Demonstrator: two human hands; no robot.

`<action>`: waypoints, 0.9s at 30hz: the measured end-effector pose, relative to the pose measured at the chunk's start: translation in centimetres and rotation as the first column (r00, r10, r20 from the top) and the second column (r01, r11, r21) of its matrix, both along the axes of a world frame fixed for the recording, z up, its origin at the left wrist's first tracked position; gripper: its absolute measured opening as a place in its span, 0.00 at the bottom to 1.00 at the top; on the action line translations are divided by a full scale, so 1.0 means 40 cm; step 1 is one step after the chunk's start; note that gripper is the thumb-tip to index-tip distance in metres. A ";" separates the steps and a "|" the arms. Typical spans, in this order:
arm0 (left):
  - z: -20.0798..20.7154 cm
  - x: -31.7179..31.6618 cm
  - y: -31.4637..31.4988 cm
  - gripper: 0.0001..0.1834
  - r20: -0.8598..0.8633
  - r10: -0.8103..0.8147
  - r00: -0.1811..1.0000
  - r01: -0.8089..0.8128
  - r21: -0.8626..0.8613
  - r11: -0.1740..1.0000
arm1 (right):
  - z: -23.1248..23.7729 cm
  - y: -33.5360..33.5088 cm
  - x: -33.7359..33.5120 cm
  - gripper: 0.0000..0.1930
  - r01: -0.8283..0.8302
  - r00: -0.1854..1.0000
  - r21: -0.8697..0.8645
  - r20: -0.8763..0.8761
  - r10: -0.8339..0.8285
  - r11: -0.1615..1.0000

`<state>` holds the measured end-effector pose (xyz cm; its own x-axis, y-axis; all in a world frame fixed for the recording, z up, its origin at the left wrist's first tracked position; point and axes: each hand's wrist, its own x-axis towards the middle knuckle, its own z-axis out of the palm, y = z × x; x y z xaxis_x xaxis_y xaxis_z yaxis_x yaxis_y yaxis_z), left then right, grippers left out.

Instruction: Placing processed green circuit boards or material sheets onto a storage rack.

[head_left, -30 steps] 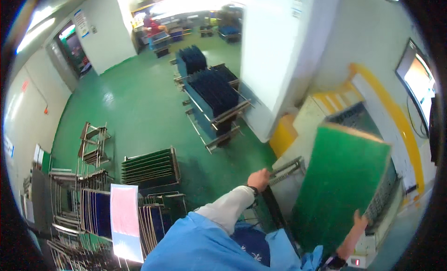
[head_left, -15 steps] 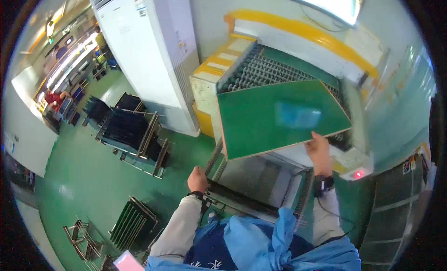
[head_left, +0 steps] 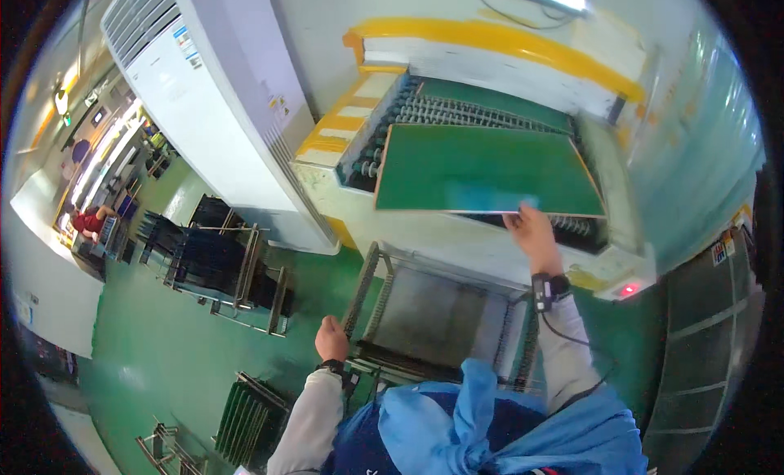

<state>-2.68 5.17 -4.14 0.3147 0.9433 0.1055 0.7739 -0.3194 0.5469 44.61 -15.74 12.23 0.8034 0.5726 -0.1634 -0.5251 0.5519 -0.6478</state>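
My right hand (head_left: 532,234) pinches the near edge of a large green rectangular board (head_left: 482,169), perhaps a circuit panel. The board, with its pale thin rim, lies over a roller conveyor (head_left: 482,111); how much of it rests on the rollers is hidden. Lower and to the left, my left hand (head_left: 331,341) is closed, right beside the side rail of a metal rack (head_left: 445,307). Whether its fingers grip the rail is hidden. The rack stands between me and the conveyor, with toothed side rails and a grey panel inside.
A tall white air conditioner (head_left: 216,99) stands left of the conveyor. Racks of dark panels (head_left: 212,254) and a smaller slotted rack (head_left: 249,418) sit on the green floor (head_left: 155,344). A red light (head_left: 629,289) glows on the conveyor's near right corner. Dark cabinet panels (head_left: 702,344) line the right.
The board has moved farther over the conveyor and turned so its near edge is nearly level. My right hand went forward with it. My left hand stays beside the rack; the view has shifted.
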 end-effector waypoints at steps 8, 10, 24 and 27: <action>0.014 0.015 0.000 0.16 -0.004 0.031 1.000 -0.031 0.002 1.000 | 0.053 -0.004 0.028 0.19 -0.344 0.922 -0.265 0.087 0.378 0.901; 0.009 -0.004 0.002 0.16 -0.054 0.032 0.998 -0.033 -0.012 0.999 | 0.078 0.026 0.016 0.19 -0.368 0.898 -0.345 0.108 0.426 0.863; -0.046 -0.028 0.022 0.15 0.034 0.052 0.998 -0.047 -0.131 0.990 | -0.004 0.182 0.107 0.17 0.745 0.184 -0.504 0.784 0.592 0.436; -0.041 -0.019 0.017 0.15 0.022 0.043 0.999 -0.040 -0.125 0.991 | -0.009 0.195 0.147 0.17 0.779 0.186 -0.489 0.777 0.601 0.392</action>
<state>-3.44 5.87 -5.77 0.2742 0.9617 -0.0066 0.7707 -0.2156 0.5996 50.48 -7.95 11.87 0.6933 0.5935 0.4088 0.7202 -0.5505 -0.4222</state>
